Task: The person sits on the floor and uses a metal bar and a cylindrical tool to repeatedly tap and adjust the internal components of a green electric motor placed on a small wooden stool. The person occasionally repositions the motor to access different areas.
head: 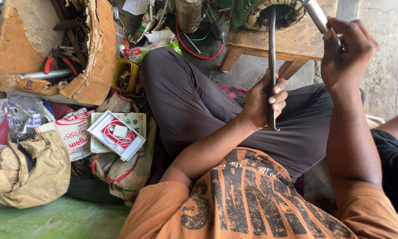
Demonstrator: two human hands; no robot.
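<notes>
We clamp our left hand (263, 99) around a dark metal bar (272, 53) whose tip reaches into the motor winding (292, 13) on the stool (296, 42). Our right hand (347, 57) grips a steel handle (317, 15), fingers closed.

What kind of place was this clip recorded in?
Probably a small floor-level repair workshop, perhaps for electric motors. A green motor stator with copper windings sits on a low wooden stool; the left hand holds a long metal rod into it, and a torn cardboard box holds red-handled pliers.
</notes>
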